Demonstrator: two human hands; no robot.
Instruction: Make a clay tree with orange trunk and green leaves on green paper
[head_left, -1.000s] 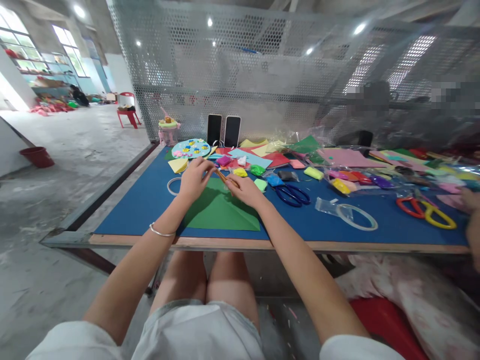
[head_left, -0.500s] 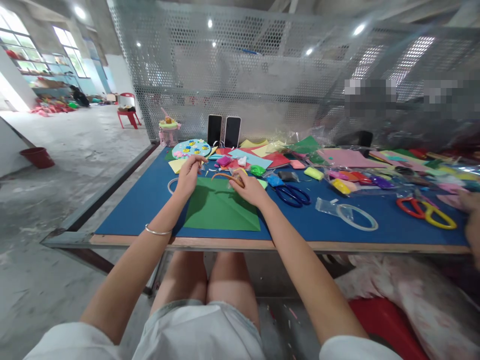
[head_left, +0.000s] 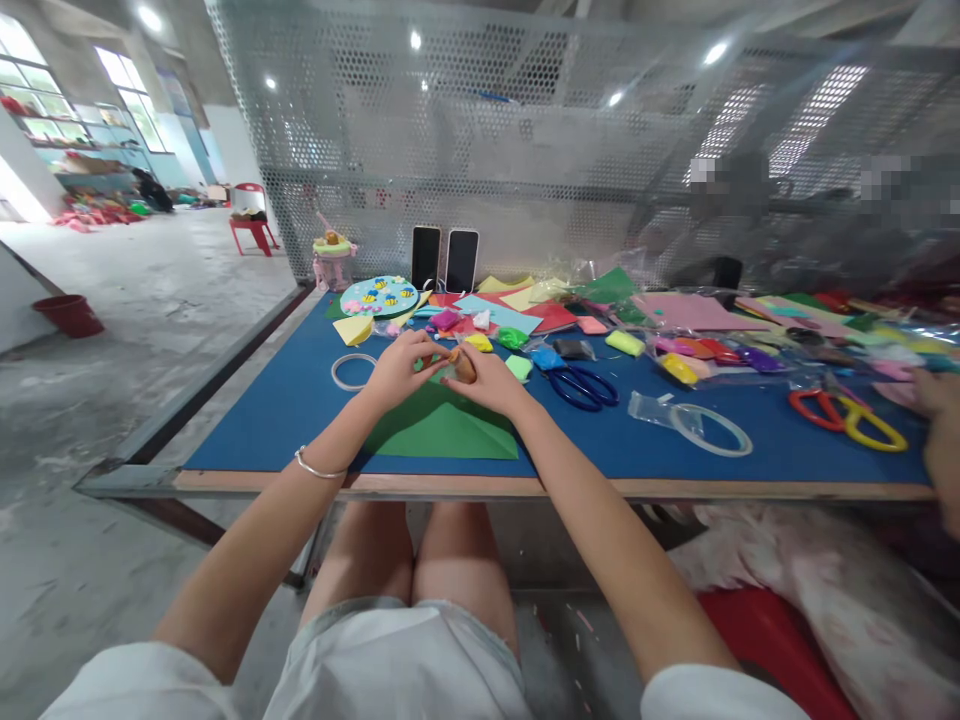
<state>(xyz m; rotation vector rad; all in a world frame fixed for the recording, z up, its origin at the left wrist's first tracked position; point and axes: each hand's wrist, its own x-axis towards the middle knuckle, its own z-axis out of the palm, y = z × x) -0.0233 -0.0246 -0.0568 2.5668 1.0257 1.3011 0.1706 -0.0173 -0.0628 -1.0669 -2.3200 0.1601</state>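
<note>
A piece of brown clay (head_left: 463, 368) is between my hands, above a green paper sheet (head_left: 442, 425) that lies near the table's front edge. My right hand (head_left: 484, 378) is wrapped round the clay. My left hand (head_left: 409, 370) is closed with its fingertips pinched on brown material close to the right fingers; the two hands nearly touch. Behind them lie a yellow clay lump (head_left: 478, 343) and a green bag of clay (head_left: 513, 338). A white ring (head_left: 354, 372) rests left of my left hand.
Dark blue scissors (head_left: 583, 387) lie to the right, then a clear ring (head_left: 711, 430) and red-yellow scissors (head_left: 847, 419). Two phones (head_left: 461, 262) lean on the mesh panel beside a decorated disc (head_left: 379, 297). Another person's hand (head_left: 941, 440) is at the far right.
My left hand has moved down and right toward my right hand. The long thin brown strip that stretched left from my right hand no longer shows. The view has shifted slightly.
</note>
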